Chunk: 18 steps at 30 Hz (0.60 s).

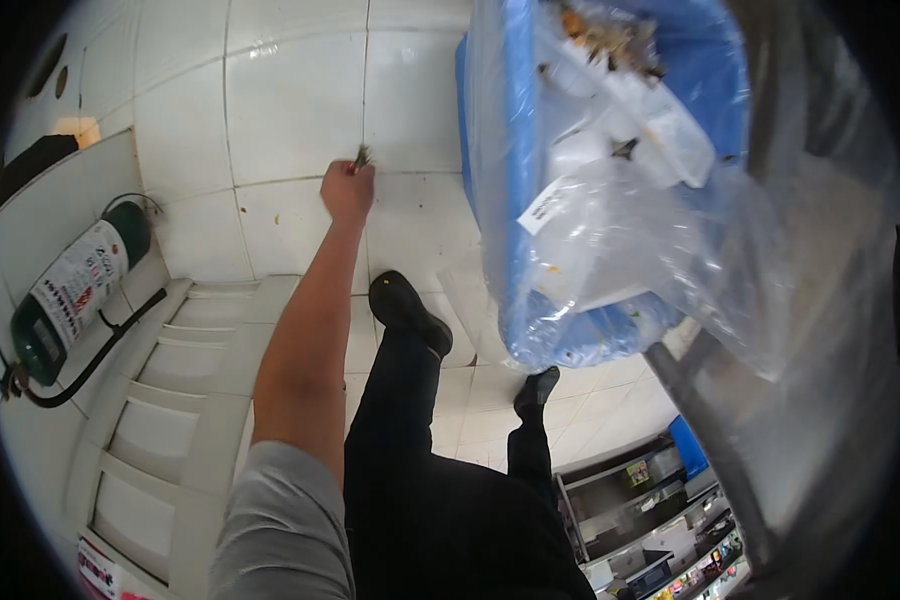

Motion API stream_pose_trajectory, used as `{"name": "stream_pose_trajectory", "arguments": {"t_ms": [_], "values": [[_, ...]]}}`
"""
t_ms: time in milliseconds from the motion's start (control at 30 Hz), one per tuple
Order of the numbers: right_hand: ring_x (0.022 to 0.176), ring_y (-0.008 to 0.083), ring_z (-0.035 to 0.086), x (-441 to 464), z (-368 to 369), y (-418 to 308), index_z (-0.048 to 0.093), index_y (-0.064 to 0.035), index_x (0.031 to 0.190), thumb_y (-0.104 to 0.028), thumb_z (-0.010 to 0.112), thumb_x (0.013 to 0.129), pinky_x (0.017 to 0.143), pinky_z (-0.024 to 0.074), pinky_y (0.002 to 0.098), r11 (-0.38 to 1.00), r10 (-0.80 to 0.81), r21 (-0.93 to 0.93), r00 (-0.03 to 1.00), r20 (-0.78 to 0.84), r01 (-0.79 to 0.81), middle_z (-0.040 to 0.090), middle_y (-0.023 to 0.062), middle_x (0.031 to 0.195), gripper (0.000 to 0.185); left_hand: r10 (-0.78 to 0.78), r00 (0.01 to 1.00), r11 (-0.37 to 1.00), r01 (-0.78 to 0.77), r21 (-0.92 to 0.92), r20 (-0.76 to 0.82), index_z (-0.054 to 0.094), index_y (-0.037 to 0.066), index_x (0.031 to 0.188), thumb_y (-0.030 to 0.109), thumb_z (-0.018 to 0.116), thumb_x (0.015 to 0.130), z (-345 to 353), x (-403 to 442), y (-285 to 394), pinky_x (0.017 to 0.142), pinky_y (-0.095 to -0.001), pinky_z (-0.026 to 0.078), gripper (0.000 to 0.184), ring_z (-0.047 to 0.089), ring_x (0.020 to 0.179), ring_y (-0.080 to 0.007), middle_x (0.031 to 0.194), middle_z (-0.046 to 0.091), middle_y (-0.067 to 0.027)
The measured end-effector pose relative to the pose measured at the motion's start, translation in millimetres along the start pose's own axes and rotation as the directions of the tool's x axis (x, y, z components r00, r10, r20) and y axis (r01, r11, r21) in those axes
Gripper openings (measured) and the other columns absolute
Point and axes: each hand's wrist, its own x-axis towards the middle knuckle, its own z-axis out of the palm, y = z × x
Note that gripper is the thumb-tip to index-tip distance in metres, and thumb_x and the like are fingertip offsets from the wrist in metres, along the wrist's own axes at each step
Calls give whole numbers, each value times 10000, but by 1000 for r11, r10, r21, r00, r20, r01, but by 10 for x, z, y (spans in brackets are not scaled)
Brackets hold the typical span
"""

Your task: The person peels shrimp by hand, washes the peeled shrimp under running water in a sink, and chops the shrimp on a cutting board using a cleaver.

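Observation:
My left hand (348, 190) reaches down to the white tiled floor (295, 115), fingers pinched on a small brownish-grey scrap (363, 157) with wispy ends. What the scrap is, I cannot make out. To the right of the hand stands a blue bin (463, 130) lined with a clear plastic bag (660, 235). Inside the bin lie a white plastic tray (675, 135) and orange-brown food waste (610, 40). My right hand is out of view.
A green gas cylinder (80, 290) with a black hose (100, 352) lies in view at the left, beside a white slatted panel (170, 390). My dark shoes (410, 310) stand near the bin. Small crumbs dot the floor. Metal shelving (610, 520) shows at the lower right.

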Motion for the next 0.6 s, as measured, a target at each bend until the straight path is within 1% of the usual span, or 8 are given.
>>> {"name": "stream_pose_trajectory", "arguments": {"t_ms": [67, 133, 267, 367, 400, 467, 533, 600], "values": [[728, 286, 727, -165, -188, 70, 620, 9, 1362, -711, 557, 1015, 564, 639, 411, 998, -67, 18, 998, -3, 67, 722, 212, 1130, 802, -16, 997, 955, -6, -298, -73, 732, -4, 1053, 229, 821, 834, -412, -43, 191, 807, -351, 565, 331, 711, 837, -217, 920, 759, -111], [1097, 266, 624, -787, -955, 41, 470, 73, 1470, -475, 674, 1008, 961, 533, 389, 974, -213, -153, 917, -337, 170, 597, 214, 1354, 746, 0, 997, 844, -38, -534, -72, 710, -6, 1083, 163, 828, 890, -1114, -417, 965, 803, -285, 538, 282, 667, 866, -137, 936, 728, -58], [1001, 203, 617, -166, 129, 423, 633, -6, 1101, -270, 641, 1062, 881, 576, 322, 866, -206, -469, 978, -18, 174, 590, 118, 1051, 267, 237, 956, 608, -284, -741, -172, 647, -1, 1208, 62, 770, 974, -2883, -1670, 3143, 854, -263, 509, 271, 615, 962, -93, 1065, 680, -29], [628, 200, 635, -10, 378, 482, 675, 61, 1049, -601, 746, 950, 533, 530, 308, 937, -125, -345, 974, -189, 53, 650, 147, 886, 673, 459, 780, 440, -615, -654, -425, 639, 4, 1193, 21, 755, 964, -3492, -2554, 4241, 868, -282, 510, 257, 621, 976, -116, 1076, 677, -60], [659, 169, 642, 27, 372, 530, 663, 26, 1091, -542, 704, 1009, 485, 556, 277, 957, -161, -264, 978, -134, 121, 620, 122, 896, 576, 515, 688, 357, -715, -602, -511, 643, 9, 1164, 18, 763, 952, -3602, -2781, 4521, 865, -287, 511, 244, 624, 971, -127, 1065, 677, -73], [664, 199, 688, 36, 307, 527, 661, 25, 1185, -512, 721, 1004, 524, 580, 318, 983, -123, -150, 988, -92, 108, 710, 152, 937, 570, 655, 615, 364, -766, -530, -438, 626, 4, 1188, 9, 759, 923, -3495, -3056, 4821, 900, -333, 534, 296, 655, 963, -216, 1072, 678, -132], [680, 188, 707, 9, 311, 571, 703, 39, 1117, -130, 651, 976, 587, 567, 298, 991, -37, -135, 989, -142, 18, 737, 127, 964, 226, 848, 457, 365, -871, -330, -269, 588, 6, 1381, 48, 775, 889, -3017, -3021, 4878, 948, -406, 556, 528, 700, 1029, -336, 1156, 717, -205], [782, 151, 719, -14, 336, 521, 722, 8, 1144, -53, 727, 932, 689, 603, 297, 992, 66, -98, 989, -133, -80, 735, 97, 982, 220, 750, 595, 652, -739, -170, 289, 511, 22, 1506, 93, 776, 891, -2515, -3054, 4537, 985, -446, 551, 673, 694, 1111, -398, 1234, 719, -237]]}}
